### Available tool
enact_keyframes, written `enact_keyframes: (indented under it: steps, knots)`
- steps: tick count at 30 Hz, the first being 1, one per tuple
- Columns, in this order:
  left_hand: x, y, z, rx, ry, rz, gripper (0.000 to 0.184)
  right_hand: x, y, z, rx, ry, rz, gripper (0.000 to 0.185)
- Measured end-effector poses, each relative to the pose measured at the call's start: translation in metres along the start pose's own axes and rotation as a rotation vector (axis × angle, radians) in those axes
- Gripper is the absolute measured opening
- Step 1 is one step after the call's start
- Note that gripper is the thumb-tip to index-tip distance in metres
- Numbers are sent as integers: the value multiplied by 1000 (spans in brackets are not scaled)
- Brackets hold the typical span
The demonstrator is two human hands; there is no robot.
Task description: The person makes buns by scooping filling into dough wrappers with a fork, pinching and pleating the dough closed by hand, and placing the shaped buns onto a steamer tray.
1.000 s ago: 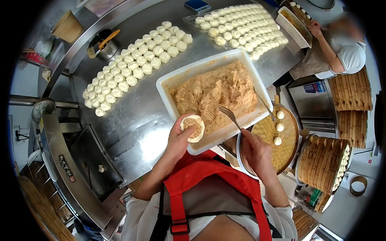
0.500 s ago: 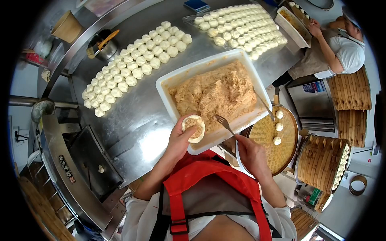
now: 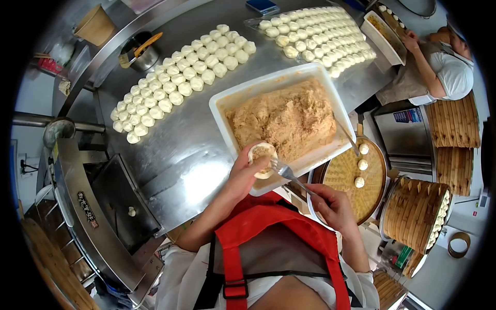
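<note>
My left hand [image 3: 243, 174] cups a round dough wrapper [image 3: 262, 174] with meat filling in its middle, the thumb lying over the filling. My right hand [image 3: 335, 205] grips a metal fork [image 3: 293, 176] by its handle. The fork's tines touch or nearly touch the right edge of the wrapper; I cannot tell which. Both hands are at the near side of a white plastic tub [image 3: 221, 114], which holds a large mound of orange-brown filling [image 3: 284, 121]. A second metal utensil [image 3: 347, 135] leans on the tub's right rim.
Rows of filled buns [image 3: 178, 80] lie on the steel table [image 3: 170, 155], with more rows [image 3: 320, 39] at the back right. A round woven tray [image 3: 343, 178] holds three buns. Bamboo steamers [image 3: 413, 214] stand at right. A co-worker [image 3: 429, 67] works at upper right.
The fork's tines have moved left, from over the tub's near edge to the wrapper. The wrapper looks more tilted and cupped in my left hand. The whole view has shifted slightly.
</note>
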State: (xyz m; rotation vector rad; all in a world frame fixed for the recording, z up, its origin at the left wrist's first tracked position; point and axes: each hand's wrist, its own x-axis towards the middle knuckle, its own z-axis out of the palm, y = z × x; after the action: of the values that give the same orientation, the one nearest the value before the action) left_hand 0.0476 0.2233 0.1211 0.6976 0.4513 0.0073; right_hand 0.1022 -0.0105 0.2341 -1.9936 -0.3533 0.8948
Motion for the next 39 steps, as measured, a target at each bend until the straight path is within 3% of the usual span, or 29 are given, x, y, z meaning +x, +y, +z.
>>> enact_keyframes:
  steps: [3, 7, 9, 13, 16, 18, 22, 27, 31, 32, 39]
  knots:
    - [-1, -5, 1, 90, -14, 97, 45, 2, -4, 5, -85, 21, -44, 27]
    - [0, 8, -10, 175, 149, 188, 45, 2, -5, -6, -219, 124, -99, 26]
    - [-1, 16, -15, 187, 146, 195, 43, 2, -11, -10, -399, 191, -14, 25]
    - [-3, 23, -15, 139, 145, 174, 43, 16, 4, 1, -541, 276, -161, 23]
    - [-4, 19, -14, 124, 123, 145, 47, 30, 7, 11, -498, 279, -197, 23]
    - [-4, 12, -17, 256, 103, 172, 51, 32, 10, 8, -294, 216, -100, 24]
    - [-2, 13, -18, 213, 54, 131, 54, 25, 26, -8, 35, 106, 38, 25]
    - [0, 14, -8, -15, -62, 61, 56, 10, -6, -7, -83, 83, -37, 26]
    - [0, 7, 0, 57, -68, 33, 55, 9, -7, 6, -220, 135, -160, 27]
    - [5, -2, -1, 217, -30, 105, 55, 10, -9, 6, -244, 132, -157, 27]
    - [5, -8, 8, 245, 58, 144, 53, 8, -11, 7, -219, 106, -111, 27]
